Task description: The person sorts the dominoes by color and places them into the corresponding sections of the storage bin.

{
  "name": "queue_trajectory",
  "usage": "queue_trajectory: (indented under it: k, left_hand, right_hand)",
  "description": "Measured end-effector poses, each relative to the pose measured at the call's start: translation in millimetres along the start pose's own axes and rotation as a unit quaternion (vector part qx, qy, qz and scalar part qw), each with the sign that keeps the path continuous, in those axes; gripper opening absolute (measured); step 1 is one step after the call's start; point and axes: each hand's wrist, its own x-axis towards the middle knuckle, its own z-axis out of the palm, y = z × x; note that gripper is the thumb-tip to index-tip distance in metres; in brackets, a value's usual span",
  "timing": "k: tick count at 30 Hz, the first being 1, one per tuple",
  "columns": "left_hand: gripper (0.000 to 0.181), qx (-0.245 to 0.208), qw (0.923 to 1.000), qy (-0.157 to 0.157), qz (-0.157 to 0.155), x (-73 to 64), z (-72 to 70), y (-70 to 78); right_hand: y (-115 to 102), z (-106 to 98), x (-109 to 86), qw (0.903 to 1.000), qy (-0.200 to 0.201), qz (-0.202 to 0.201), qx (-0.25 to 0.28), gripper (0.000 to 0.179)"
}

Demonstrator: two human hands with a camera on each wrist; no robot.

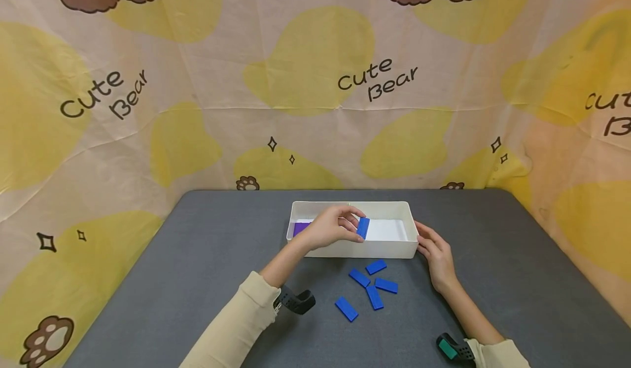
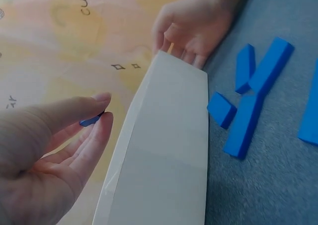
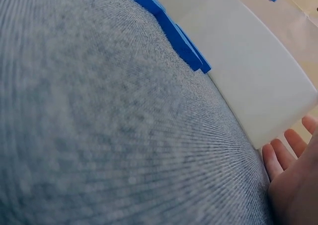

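My left hand pinches a blue block between thumb and fingers, above the white box. In the left wrist view that blue block shows at the fingertips, mostly hidden by them. A purple piece lies inside the box at its left end, partly behind the left arm. At the box's right end is my right hand, its fingers lightly bent against the outer wall. In the right wrist view those fingers reach along the box's end.
Several blue blocks lie on the grey table in front of the box, among them one nearer the front and one close to the box. A patterned cloth hangs behind the table. Dark bands are on both wrists.
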Motion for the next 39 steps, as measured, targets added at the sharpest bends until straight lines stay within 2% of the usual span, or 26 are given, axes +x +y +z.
queue_trajectory:
  k: [4, 10, 19, 29, 39]
  left_hand:
    - [0.050, 0.002, 0.9998, 0.010, -0.014, 9.7, 2.9, 1.7]
    - [0.050, 0.015, 0.9996, 0.015, -0.017, 23.5, 6.9, -1.5]
    - [0.049, 0.004, 0.9992, 0.026, -0.032, 37.0, 13.1, -0.8]
    - [0.047, 0.001, 0.9984, 0.038, -0.042, 54.9, 28.1, -0.6]
    - [0.045, -0.006, 0.9951, 0.072, -0.067, 70.4, 43.0, -1.5]
  right_hand:
    - [-0.1, -0.1, -0.1, 1.0000, 0.001, 0.001, 0.001, 0.043]
    - [-0.7, 0.5, 0.3, 0.9999, 0.002, 0.009, -0.004, 0.044]
    - [-1.6, 1.0, 0.8, 0.9999, -0.001, 0.015, -0.007, 0.044]
    - [-1.9, 0.1, 0.7, 0.9996, 0.001, 0.020, -0.018, 0.044]
    - [-0.4, -0.8, 0.7, 0.9999, 0.000, 0.015, -0.002, 0.043]
